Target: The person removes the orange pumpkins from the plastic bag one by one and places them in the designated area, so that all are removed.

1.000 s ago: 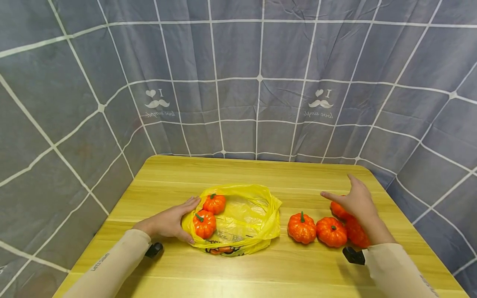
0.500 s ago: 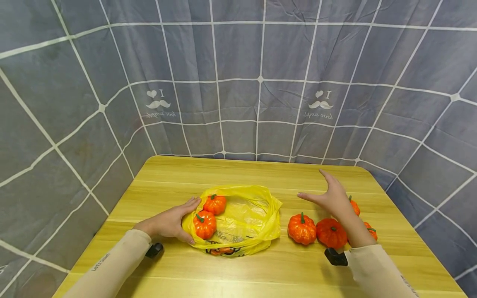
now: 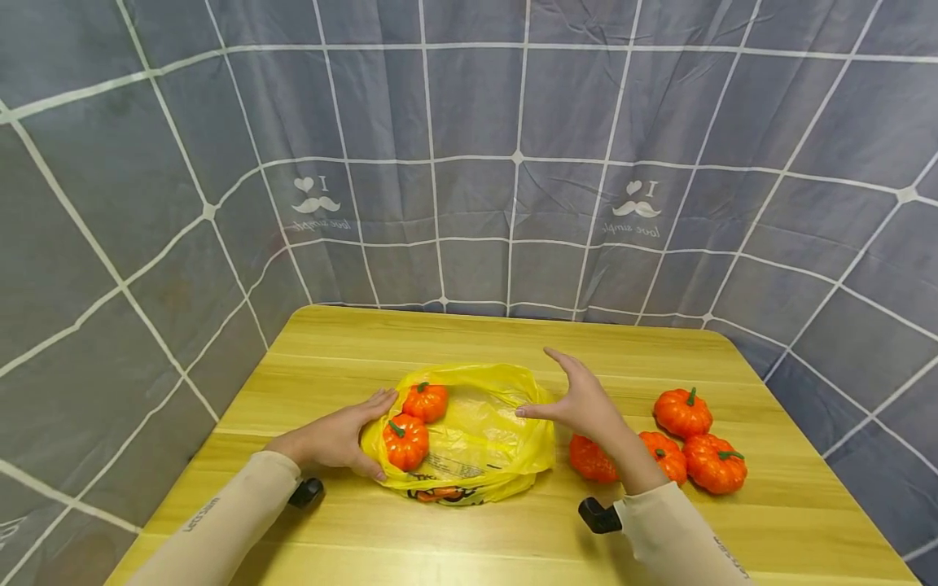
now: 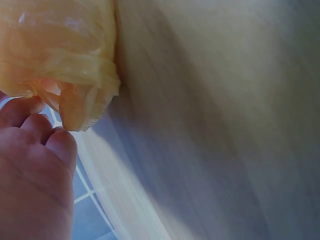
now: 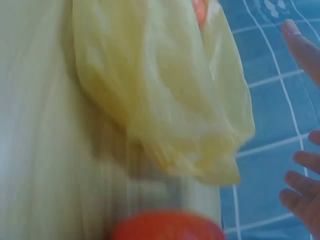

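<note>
A yellow plastic bag [image 3: 476, 431] lies on the table with its mouth spread wide and two small orange pumpkins [image 3: 406, 442] inside at its left. My left hand [image 3: 337, 435] holds the bag's left side, thumb toward the front and fingers toward the back; in the left wrist view its curled fingers [image 4: 35, 125] meet the bag. Over the bag's right rim hovers my right hand [image 3: 582, 403], thumb and fingers spread, holding nothing. Several more pumpkins [image 3: 683, 413] lie to the right, two partly hidden behind my right hand and forearm. The right wrist view shows one pumpkin [image 5: 170, 227] near the bag.
The wooden table [image 3: 440, 545] has its rear edge close to a grey-blue checked curtain [image 3: 469, 195], which also hangs along both sides. Black devices are worn at the left wrist [image 3: 306, 492] and right wrist [image 3: 599, 516].
My right hand has moved left from above the right-hand pumpkins to the bag's right rim, uncovering two pumpkins. The left hand and bag stay nearly still.
</note>
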A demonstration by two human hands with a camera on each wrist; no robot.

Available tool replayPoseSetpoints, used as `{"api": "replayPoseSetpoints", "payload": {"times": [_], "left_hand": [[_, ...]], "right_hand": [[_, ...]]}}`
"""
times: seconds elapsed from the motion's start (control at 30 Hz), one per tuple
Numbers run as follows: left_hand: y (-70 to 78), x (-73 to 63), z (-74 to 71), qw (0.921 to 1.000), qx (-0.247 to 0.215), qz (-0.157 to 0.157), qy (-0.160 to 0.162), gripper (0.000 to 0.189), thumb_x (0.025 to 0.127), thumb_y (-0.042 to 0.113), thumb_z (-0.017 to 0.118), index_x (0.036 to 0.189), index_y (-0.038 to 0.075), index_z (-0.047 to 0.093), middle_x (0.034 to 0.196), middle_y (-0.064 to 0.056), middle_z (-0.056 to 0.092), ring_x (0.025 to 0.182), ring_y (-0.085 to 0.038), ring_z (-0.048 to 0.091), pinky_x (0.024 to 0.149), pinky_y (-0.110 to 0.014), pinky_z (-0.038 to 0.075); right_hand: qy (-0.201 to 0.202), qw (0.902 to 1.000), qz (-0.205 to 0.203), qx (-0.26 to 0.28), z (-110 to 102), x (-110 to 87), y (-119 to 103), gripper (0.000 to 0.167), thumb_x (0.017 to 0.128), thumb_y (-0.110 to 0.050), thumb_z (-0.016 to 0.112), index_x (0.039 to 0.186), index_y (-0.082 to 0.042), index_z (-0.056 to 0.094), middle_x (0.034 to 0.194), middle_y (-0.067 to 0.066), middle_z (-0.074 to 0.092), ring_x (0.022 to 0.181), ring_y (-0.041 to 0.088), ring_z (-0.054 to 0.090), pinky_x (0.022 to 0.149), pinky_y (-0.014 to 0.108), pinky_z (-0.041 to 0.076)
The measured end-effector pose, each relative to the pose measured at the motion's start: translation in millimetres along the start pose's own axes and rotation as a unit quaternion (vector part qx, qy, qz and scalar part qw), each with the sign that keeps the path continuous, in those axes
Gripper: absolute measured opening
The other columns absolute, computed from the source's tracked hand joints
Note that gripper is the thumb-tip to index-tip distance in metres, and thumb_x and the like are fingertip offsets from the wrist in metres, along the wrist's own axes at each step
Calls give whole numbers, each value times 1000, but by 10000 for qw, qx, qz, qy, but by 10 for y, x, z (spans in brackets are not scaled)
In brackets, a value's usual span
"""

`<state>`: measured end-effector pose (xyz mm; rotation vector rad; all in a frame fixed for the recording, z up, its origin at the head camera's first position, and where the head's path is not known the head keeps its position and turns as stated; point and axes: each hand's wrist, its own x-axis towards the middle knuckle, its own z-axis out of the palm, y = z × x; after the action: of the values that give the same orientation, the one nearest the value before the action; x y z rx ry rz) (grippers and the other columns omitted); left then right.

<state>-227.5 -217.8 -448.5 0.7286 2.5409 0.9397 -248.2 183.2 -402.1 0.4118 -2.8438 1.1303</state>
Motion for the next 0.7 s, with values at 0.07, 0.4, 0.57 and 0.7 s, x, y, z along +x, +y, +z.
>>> {"api": "replayPoseSetpoints", "payload": {"times": [0.07, 0.4, 0.57, 0.7], "left_hand": [[3, 5, 2, 10000, -5, 6, -20, 125, 68, 41, 93, 161, 5, 17, 167, -16, 7, 152, -37, 2, 117, -62, 9], [6, 17, -10, 10000, -34, 57, -21, 124, 70, 41, 92, 161, 2, 16, 167, -18, 6, 152, -36, 3, 118, -59, 10], [-17, 12, -7, 10000, 15, 28, -4, 124, 70, 43, 92, 161, 3, 17, 167, -18, 7, 152, -37, 4, 117, -61, 12], [-26, 7, 1, 10000, 9, 17, -16, 124, 70, 42, 92, 161, 4, 17, 167, -18, 7, 152, -38, 4, 116, -63, 11]], "right_hand": [[-39, 9999, -23, 96, 80, 1, -34, 115, 65, -53, 92, 155, -7, 38, 156, 20, 38, 142, 43, 33, 111, 61, 31], [-229, 9980, -194, 549, 409, 17, -231, 111, 63, -46, 95, 154, -10, 42, 155, 14, 41, 142, 39, 35, 111, 59, 32], [-420, 9965, -191, 701, 576, -2, -320, 109, 63, -43, 96, 153, -12, 44, 154, 13, 43, 141, 38, 37, 110, 58, 34], [-771, 9944, -334, 645, 721, -20, -403, 109, 63, -46, 96, 153, -12, 44, 153, 14, 44, 140, 37, 39, 110, 56, 35]]}}
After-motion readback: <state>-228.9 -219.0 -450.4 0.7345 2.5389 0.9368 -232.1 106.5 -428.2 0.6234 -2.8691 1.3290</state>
